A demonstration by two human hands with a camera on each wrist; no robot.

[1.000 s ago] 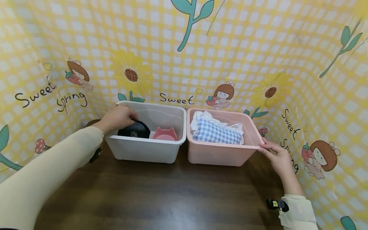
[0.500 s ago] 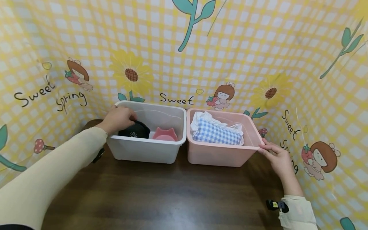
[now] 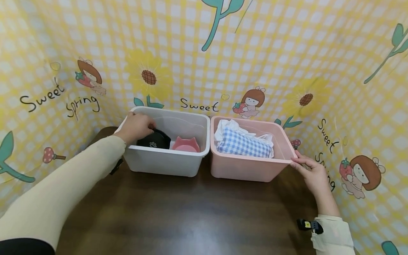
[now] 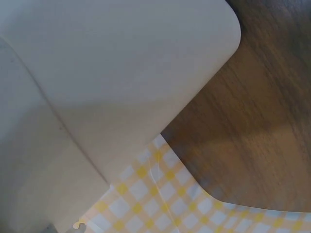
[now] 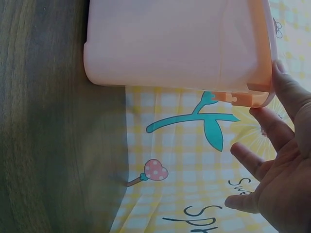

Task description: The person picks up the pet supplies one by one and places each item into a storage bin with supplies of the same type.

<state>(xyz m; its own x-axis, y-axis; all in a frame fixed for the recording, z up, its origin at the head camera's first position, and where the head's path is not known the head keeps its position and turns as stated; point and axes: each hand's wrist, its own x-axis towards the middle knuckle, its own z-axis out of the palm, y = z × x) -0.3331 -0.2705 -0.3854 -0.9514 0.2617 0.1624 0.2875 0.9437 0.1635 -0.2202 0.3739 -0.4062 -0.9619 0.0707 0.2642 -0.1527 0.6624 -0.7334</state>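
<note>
Over the left end of a light grey plastic bin (image 3: 165,164), my left hand (image 3: 135,124) reaches inside with bent fingers and holds the top edge of a black bowl (image 3: 156,140). The bowl stands tilted, with a white paw print on its side. A pink cat-eared dish (image 3: 186,144) sits to its right in the same bin. The left wrist view shows the bin's outer wall (image 4: 121,63) but no hand. My right hand (image 3: 315,173) pinches the near right rim corner of a pink bin (image 3: 242,168) between thumb and index finger, its other fingers spread.
Inside the pink bin lies a blue-and-white checked, ruffled cloth item (image 3: 245,143). Both bins stand side by side at the back of a dark wooden table (image 3: 178,212). A yellow checked cloth (image 3: 191,81) hangs behind and along both sides.
The head view has shifted slightly. My left forearm has moved right, and the black bowl has shifted a little right and up within the grey bin. My right hand stays on the pink bin's corner.
</note>
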